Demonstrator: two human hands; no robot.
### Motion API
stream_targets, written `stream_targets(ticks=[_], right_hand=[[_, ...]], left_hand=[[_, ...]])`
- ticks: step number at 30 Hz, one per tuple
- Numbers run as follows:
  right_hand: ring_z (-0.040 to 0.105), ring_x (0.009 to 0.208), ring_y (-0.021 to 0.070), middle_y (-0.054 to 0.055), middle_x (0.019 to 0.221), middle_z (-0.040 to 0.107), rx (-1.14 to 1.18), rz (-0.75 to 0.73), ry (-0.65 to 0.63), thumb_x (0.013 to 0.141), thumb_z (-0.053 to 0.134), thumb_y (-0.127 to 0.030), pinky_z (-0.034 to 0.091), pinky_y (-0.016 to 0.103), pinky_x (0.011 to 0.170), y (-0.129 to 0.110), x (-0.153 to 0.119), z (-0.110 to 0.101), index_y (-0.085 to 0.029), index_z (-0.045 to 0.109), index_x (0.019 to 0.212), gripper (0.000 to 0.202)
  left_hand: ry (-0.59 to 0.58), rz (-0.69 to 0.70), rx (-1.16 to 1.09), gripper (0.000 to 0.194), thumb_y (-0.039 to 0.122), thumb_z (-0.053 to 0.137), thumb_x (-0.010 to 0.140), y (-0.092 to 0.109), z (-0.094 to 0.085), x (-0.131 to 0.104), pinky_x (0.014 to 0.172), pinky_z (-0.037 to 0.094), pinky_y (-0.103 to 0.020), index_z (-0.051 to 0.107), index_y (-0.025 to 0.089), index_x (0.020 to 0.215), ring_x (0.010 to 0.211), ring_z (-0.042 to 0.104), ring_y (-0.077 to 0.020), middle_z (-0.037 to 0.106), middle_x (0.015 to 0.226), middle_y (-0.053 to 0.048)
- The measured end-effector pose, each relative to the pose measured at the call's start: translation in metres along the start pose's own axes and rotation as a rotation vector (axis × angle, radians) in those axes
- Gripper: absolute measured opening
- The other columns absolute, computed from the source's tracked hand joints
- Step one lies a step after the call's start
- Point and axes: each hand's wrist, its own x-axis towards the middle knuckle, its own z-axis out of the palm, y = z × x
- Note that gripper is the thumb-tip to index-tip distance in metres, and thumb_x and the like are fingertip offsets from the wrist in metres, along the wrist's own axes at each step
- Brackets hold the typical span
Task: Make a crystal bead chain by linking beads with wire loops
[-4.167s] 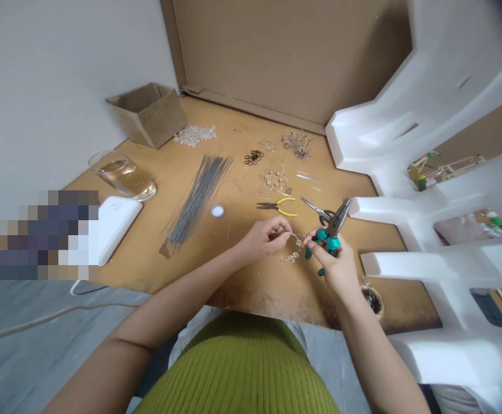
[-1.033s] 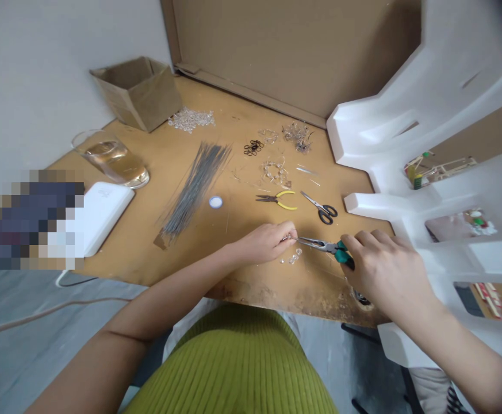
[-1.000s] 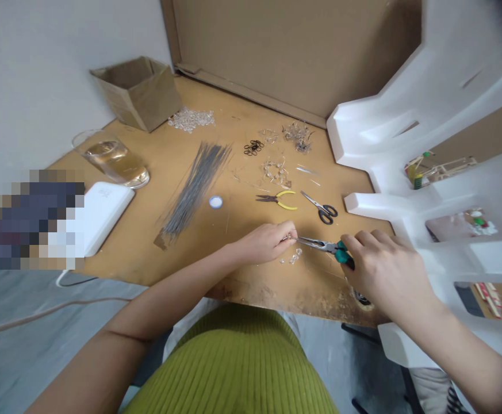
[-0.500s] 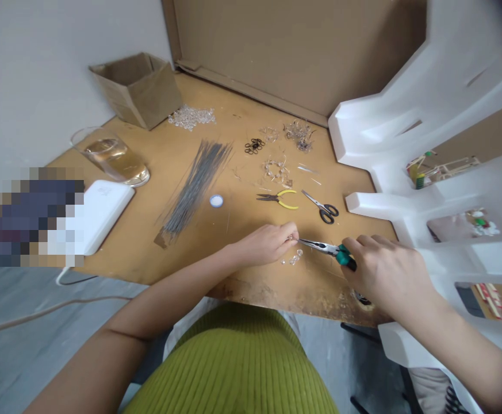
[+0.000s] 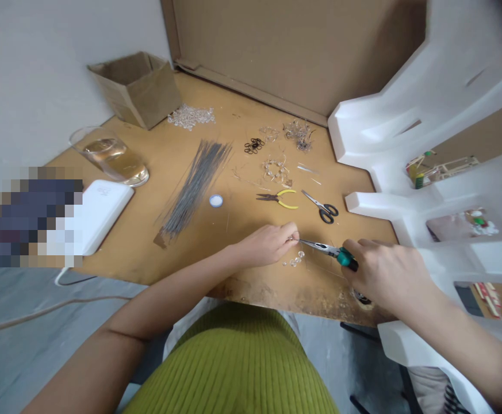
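My right hand (image 5: 380,270) is wrapped round the handles of green-handled needle-nose pliers (image 5: 326,249). The pliers' tips point left and meet the fingertips of my left hand (image 5: 272,241). Those fingers are pinched together on a small piece of thin wire (image 5: 292,238), mostly hidden by them. Just below the fingertips are several clear beads (image 5: 294,261); whether they are strung or loose I cannot tell. Beyond my hands lie yellow-handled pliers (image 5: 279,198) and black-handled scissors (image 5: 322,208).
A bundle of grey wires (image 5: 196,190) and a small round blue-rimmed lid (image 5: 216,200) lie left of centre. Behind are a bead pile (image 5: 191,117), a cardboard box (image 5: 136,95) and a beaded wire ring (image 5: 275,168). A glass of liquid (image 5: 115,158) stands left; white molded foam (image 5: 358,129) edges the right.
The pliers and my right hand have shifted very slightly down and to the right. My left hand keeps its pinch in nearly the same place.
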Motion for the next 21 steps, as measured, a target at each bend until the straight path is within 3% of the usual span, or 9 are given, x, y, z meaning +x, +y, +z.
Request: stream_targets(ticks=[8,14,17,19,21], right_hand=[[0.058,0.050,0.0202,0.004,0.059,0.061,-0.043,0.022,0.009,0.078,0.050,-0.026,0.011,0.028,0.047,-0.009,-0.002,-0.001,-0.020,0.055,0.070,0.011],[0.060,0.061,0.0221,0.006,0.069,0.064,0.065,0.092,-0.023,0.075,0.051,-0.029,0.015,0.027,0.048,0.001,0.000,-0.002,-0.020,0.057,0.074,0.012],[0.056,0.056,0.0188,0.003,0.066,0.064,0.337,0.250,-0.039,0.073,0.051,-0.031,0.022,0.026,0.048,0.011,0.004,0.009,-0.021,0.060,0.082,0.016],[0.056,0.057,0.0172,0.001,0.064,0.063,0.662,0.369,0.010,0.074,0.050,-0.030,0.031,0.026,0.051,0.009,0.009,0.021,-0.020,0.061,0.084,0.018],[0.057,0.063,0.0158,0.001,0.071,0.064,1.047,0.353,0.051,0.075,0.052,-0.032,0.039,0.026,0.058,-0.001,0.015,0.032,-0.019,0.060,0.083,0.018]], left_hand=[[0.013,-0.017,0.012,0.018,0.027,0.033,0.090,0.000,0.005,0.002,0.064,0.037,-0.026,0.049,0.019,0.093,0.072,0.057,-0.0165,0.063,0.083,-0.002],[0.154,-0.078,-0.153,0.014,0.028,0.041,0.088,0.000,0.005,0.004,0.062,0.036,-0.024,0.050,0.018,0.088,0.065,0.052,-0.0119,0.058,0.073,0.001],[0.226,-0.136,-0.354,0.015,0.031,0.044,0.086,-0.004,0.004,0.007,0.058,0.035,-0.022,0.048,0.017,0.083,0.059,0.046,-0.0086,0.053,0.069,0.003],[0.230,-0.163,-0.487,0.016,0.033,0.046,0.085,-0.008,0.004,0.009,0.055,0.035,-0.021,0.047,0.017,0.081,0.054,0.043,-0.0070,0.049,0.066,0.004],[0.214,-0.178,-0.574,0.018,0.034,0.047,0.084,-0.011,0.004,0.010,0.052,0.036,-0.020,0.046,0.017,0.082,0.052,0.041,-0.0062,0.046,0.064,0.005]])
